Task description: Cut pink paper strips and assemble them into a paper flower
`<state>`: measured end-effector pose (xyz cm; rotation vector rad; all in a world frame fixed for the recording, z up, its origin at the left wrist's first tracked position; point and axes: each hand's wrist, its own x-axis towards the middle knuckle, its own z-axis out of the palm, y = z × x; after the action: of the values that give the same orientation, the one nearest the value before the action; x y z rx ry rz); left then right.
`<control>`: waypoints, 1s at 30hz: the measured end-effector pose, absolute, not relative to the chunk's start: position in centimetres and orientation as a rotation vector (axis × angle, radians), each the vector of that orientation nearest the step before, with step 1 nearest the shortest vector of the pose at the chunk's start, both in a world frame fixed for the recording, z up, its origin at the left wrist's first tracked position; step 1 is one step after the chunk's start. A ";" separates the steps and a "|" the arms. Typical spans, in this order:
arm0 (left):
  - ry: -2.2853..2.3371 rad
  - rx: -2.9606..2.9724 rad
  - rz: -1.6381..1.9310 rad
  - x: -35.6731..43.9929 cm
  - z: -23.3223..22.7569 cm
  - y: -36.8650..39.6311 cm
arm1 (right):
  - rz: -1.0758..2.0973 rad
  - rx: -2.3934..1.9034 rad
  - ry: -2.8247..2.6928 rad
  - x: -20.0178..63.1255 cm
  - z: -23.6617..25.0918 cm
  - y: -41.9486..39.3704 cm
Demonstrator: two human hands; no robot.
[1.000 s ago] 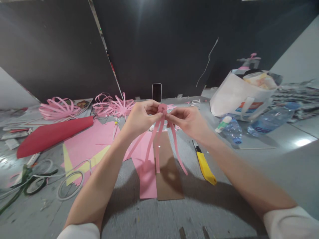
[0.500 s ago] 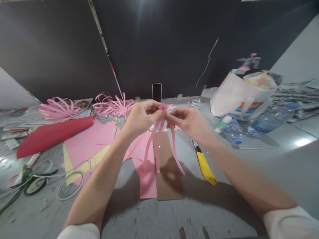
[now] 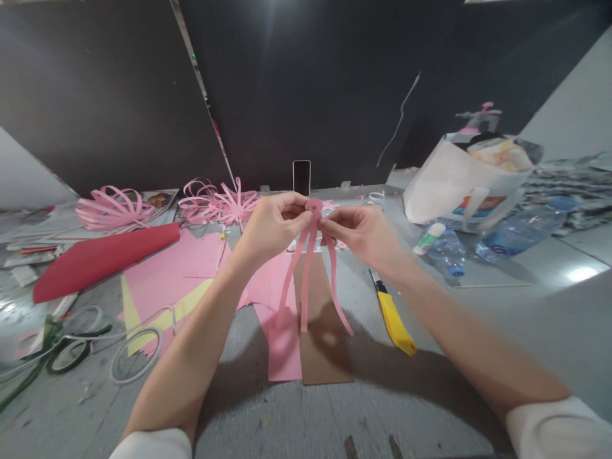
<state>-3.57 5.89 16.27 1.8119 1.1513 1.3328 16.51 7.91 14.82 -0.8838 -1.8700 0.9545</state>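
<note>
Two bare hands meet above the middle of a grey table (image 3: 430,382). The left hand (image 3: 270,226) and the right hand (image 3: 366,233) both pinch a small pink paper disc (image 3: 313,206) between thumb and fingertips, fingers closed on it. Pink paper strips (image 3: 306,280) hang loose from the disc, held in the air above a brown cardboard piece (image 3: 325,338) and a pink paper sheet (image 3: 282,338).

Just right of the cardboard lies a yellow utility knife (image 3: 393,319). Farther right lie a glue stick (image 3: 428,238) and plastic water bottles (image 3: 521,233), beside a white paper bag (image 3: 459,185). To the left lie a red paper roll (image 3: 102,258), pink and yellow sheets (image 3: 167,280), looped cables (image 3: 134,344) and finished pink paper flowers (image 3: 115,207). A phone (image 3: 301,176) stands upright against the dark back wall.

Since the earlier pictures the hands have hardly moved; the rightmost strip has swung slightly inward.

The near table edge lies between the forearms, with bare grey surface at the front and right.
</note>
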 end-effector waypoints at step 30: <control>1.096 1.753 1.430 -3.7 15.9 6.2 | 0.950 -0.850 -1.880 16.4 14.5 7.9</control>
<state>-3.68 6.25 15.89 1.7534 1.0960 1.4297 16.38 7.91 14.51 -0.8503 -1.8797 0.9505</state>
